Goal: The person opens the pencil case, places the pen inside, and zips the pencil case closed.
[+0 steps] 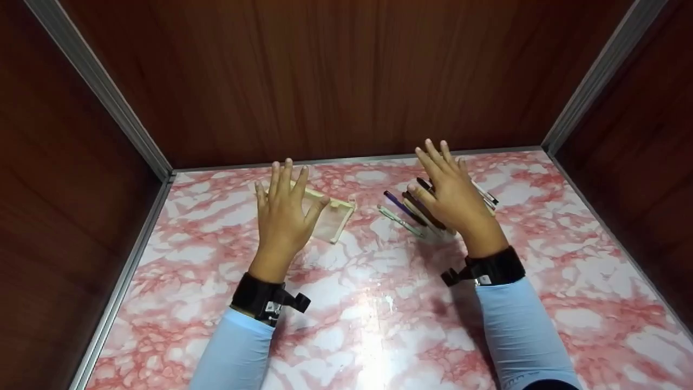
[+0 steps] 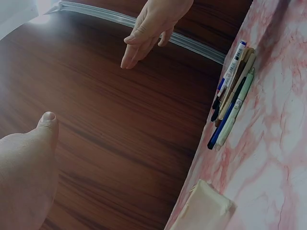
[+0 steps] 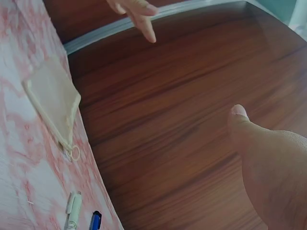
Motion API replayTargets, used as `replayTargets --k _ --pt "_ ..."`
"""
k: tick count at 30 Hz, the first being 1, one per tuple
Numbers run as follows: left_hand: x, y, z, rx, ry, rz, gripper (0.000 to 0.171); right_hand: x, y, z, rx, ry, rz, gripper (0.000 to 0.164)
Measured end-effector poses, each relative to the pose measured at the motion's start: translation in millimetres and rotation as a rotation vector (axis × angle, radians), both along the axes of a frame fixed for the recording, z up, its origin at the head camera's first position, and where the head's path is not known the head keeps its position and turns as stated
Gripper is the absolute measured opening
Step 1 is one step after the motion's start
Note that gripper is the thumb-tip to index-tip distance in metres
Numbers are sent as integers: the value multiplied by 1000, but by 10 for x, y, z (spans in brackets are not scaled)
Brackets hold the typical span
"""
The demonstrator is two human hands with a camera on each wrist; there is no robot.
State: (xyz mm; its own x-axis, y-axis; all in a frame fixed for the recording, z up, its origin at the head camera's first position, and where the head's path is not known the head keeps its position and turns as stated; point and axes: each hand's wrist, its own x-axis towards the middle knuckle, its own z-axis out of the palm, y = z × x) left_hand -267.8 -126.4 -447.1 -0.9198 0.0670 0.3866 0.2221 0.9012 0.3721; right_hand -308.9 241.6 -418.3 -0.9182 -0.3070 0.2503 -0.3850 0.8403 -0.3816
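My left hand [image 1: 284, 219] hovers with spread fingers over a pale yellow, see-through zip pouch [image 1: 333, 221], covering part of it in the head view. The pouch [image 3: 53, 93] lies flat in the right wrist view, with a small ring at one corner. Fingers also spread, my right hand [image 1: 455, 197] is held above a bunch of pens and hides some of them. Among these are a light green pen [image 1: 399, 220], a purple-blue pen [image 1: 400, 205] and a white pen [image 2: 236, 60] with a blue end. Neither hand holds anything.
The pens and pouch lie on a table [image 1: 357, 292] with a red and white marbled top. Dark wood panels [image 1: 346, 81] stand at the back and both sides, with grey metal trim [image 1: 122, 108] at the corners. Each wrist wears a black strap with a camera [image 1: 265, 300].
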Motion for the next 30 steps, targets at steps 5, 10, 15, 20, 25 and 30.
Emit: replayTargets --k 5,10,15,20,25,30 --pt "11 25 -47 -9 12 -12 87 -14 61 -3 -5 -7 -12 82" --pt "24 87 -112 -36 5 -21 87 -32 126 -9 7 -40 -42 83" --pt "24 203 -179 -74 -68 -61 88 -64 227 -26 -20 -61 -75 84" --pt "14 316 -257 -146 -160 -102 90 -120 358 -32 -37 -85 -107 82" --pt "31 410 -388 -184 -230 -141 88 -168 497 -91 -71 -101 -130 86" --pt "29 434 -494 -162 -292 -171 82 -236 630 -207 -88 -129 -164 84"
